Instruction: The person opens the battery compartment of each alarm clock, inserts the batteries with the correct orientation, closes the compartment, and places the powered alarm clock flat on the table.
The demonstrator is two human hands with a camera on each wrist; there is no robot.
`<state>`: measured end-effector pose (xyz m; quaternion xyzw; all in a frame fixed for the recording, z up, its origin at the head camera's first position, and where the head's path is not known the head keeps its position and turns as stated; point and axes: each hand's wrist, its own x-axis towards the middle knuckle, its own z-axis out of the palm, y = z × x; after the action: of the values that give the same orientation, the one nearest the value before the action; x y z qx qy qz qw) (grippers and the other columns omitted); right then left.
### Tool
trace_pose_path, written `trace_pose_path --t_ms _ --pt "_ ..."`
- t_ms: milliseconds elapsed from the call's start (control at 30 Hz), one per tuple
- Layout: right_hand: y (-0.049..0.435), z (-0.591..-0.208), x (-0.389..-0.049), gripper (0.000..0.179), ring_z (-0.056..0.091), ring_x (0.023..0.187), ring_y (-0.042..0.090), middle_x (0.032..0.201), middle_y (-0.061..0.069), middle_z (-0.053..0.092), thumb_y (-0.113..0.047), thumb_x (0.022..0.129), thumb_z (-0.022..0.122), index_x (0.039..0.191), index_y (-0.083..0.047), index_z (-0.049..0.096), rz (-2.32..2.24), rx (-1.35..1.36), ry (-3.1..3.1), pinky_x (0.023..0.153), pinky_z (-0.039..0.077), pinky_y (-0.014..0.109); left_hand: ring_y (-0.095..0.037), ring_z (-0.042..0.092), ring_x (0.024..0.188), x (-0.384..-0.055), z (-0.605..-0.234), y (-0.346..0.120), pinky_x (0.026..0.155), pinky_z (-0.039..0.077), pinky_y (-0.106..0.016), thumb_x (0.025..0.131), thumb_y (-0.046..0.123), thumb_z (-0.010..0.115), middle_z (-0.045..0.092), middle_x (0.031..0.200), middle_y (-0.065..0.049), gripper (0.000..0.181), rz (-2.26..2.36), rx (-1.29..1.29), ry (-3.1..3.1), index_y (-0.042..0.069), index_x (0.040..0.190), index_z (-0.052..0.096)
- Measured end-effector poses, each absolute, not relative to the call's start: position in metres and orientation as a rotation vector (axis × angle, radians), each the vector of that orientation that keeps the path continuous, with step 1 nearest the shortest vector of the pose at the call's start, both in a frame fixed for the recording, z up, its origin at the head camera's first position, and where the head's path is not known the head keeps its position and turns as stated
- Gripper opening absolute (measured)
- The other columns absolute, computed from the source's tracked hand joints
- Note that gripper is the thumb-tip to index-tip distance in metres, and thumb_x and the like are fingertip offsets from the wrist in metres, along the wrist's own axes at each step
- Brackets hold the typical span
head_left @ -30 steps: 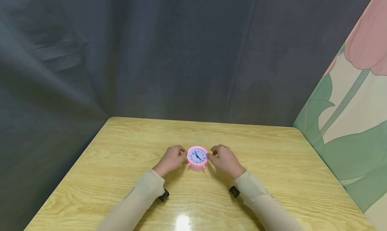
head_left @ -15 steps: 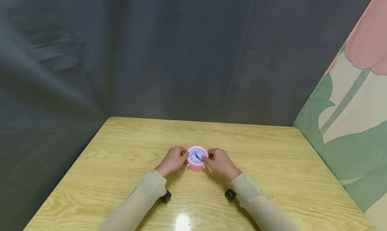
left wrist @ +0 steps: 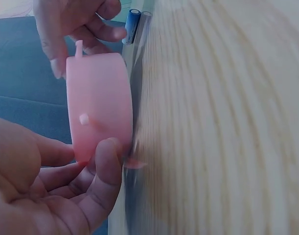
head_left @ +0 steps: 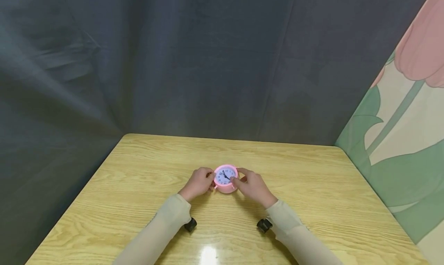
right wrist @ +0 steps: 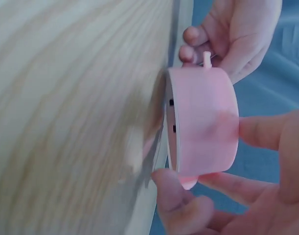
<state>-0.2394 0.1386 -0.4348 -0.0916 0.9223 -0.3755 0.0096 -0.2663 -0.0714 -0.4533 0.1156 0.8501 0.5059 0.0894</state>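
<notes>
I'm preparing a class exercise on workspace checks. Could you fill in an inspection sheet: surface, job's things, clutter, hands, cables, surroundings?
Surface: wood-grain table, with a bright reflection at the near side.
Job's things: one round pink clock, dial facing up, two small feet toward the person.
Clutter: nothing seen.
Hands: left hand pinches the clock's rim; right hand grips the opposite side, thumb over the dial. A black device sits below each wrist.
Cables: nothing seen.
Surroundings: dark curtain behind and left; flower-patterned panel right.

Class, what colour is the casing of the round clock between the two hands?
The casing is pale pink, showing best in the left wrist view.
</notes>
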Motion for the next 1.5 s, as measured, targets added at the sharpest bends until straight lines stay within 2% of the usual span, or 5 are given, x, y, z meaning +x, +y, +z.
trace_pose_path --t_ms 200,433,833,1100,1500 --pt "0.136 -0.43 -0.235 0.053 0.055 0.058 0.014 0.08 0.007 0.065 -0.029 0.094 0.066 0.139 -0.003 0.055 -1.217 -0.28 2.87 0.052 0.045 0.027 -0.016 0.061 0.058 -0.267 -0.455 -0.07 0.052 0.057 -0.028 0.106 0.011 0.045 0.062 0.073 -0.009 0.027 1.503 0.334 2.5 -0.002 0.094 0.065" --pt "0.13 -0.428 -0.233 0.051 0.051 0.058 0.012 0.077 0.003 0.063 -0.033 0.093 0.068 0.135 -0.005 0.059 -1.179 -0.31 2.988 0.05 0.042 0.026 -0.015 0.056 0.064 -0.264 -0.442 -0.064 0.053 0.05 -0.025 0.101 0.012 0.054 0.06 0.082 -0.008 0.024 1.365 0.416 2.79 -0.006 0.115 0.062" --pt "0.12 -0.427 -0.23 0.045 0.047 0.054 0.01 0.072 -0.002 0.058 -0.034 0.091 0.071 0.127 -0.007 0.064 -1.114 -0.407 3.13 0.045 0.038 0.024 -0.018 0.05 0.068 -0.248 -0.412 -0.053 0.056 0.044 -0.027 0.102 0.026 0.052 0.053 0.079 -0.006 0.028 1.244 0.516 2.887 0.008 0.081 0.058" --pt "0.112 -0.426 -0.226 0.04 0.044 0.054 0.01 0.07 -0.003 0.054 -0.039 0.091 0.072 0.119 -0.01 0.067 -1.047 -0.426 3.222 0.042 0.036 0.023 -0.015 0.049 0.063 -0.247 -0.414 -0.051 0.057 0.043 -0.028 0.103 0.025 0.052 0.056 0.071 -0.002 0.027 1.245 0.553 2.857 0.009 0.084 0.064" --pt "0.102 -0.429 -0.224 0.047 0.049 0.069 0.015 0.079 0.008 0.06 -0.021 0.089 0.074 0.125 0.007 0.062 -1.213 -0.603 3.228 0.054 0.044 0.023 -0.013 0.055 0.053 -0.244 -0.417 -0.053 0.047 0.045 -0.025 0.106 0.025 0.048 0.056 0.068 -0.003 0.029 1.338 0.563 2.762 0.009 0.083 0.056"
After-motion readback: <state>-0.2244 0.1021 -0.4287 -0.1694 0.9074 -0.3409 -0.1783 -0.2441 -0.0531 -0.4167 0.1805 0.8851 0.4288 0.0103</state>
